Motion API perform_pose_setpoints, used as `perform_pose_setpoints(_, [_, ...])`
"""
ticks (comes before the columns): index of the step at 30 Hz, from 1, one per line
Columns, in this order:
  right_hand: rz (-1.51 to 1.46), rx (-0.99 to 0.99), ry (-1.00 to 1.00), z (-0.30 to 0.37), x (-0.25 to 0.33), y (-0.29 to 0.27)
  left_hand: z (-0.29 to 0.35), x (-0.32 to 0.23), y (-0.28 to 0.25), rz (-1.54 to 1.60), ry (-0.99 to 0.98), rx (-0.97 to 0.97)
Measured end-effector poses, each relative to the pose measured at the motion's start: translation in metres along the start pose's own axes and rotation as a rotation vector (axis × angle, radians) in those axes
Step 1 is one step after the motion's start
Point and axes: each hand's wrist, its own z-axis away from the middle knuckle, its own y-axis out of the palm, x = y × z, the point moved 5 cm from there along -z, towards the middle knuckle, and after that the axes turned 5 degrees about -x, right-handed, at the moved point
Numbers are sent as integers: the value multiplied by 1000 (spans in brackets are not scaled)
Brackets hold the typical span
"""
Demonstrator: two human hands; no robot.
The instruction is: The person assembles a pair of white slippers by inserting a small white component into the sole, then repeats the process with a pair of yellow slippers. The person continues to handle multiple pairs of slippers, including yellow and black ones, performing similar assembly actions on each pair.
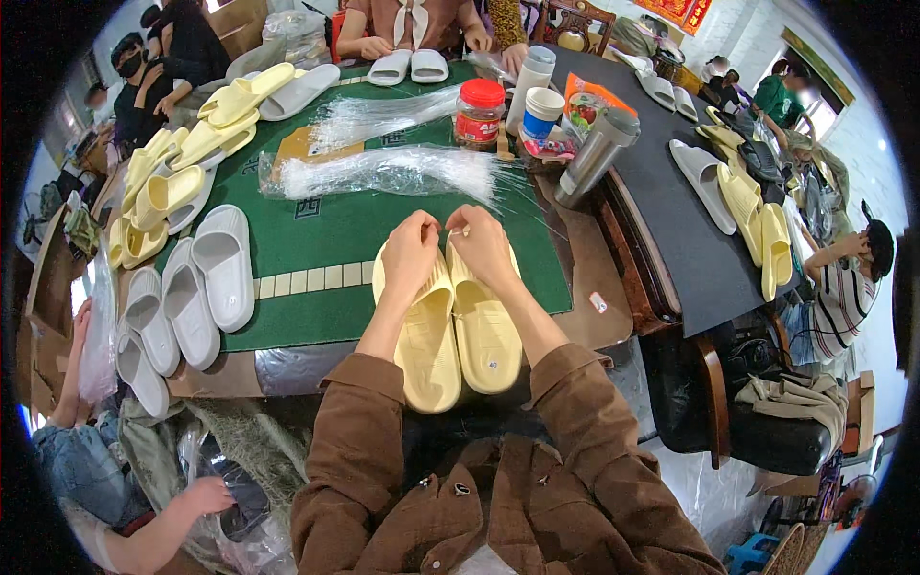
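a pair of yellow slippers (pixel 458 331) is laid side by side on the green mat (pixel 335 230), toes together, so both can be reached. the left hand (pixel 410 251) and right hand (pixel 482 245) are pinched shut above them on something too thin to identify; a clear bundle of plastic ties (pixel 393 171) lies just beyond.

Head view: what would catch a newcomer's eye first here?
At centre, the left hand and right hand pinch together over the straps of a pair of pale yellow slide sandals lying side by side at the near edge of the green table mat. Just beyond lies a bag of clear plastic ties. To the left, white slides sit in a row, with more yellow slides piled behind.
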Motion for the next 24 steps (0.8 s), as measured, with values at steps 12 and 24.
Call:
perform_pose_setpoints(12, [32, 18, 83, 1, 0, -3, 1, -4, 3, -63, -27, 93])
perform_pose_setpoints(24, [5, 72, 94, -2, 2, -2, -6, 11, -8, 222, -76, -176])
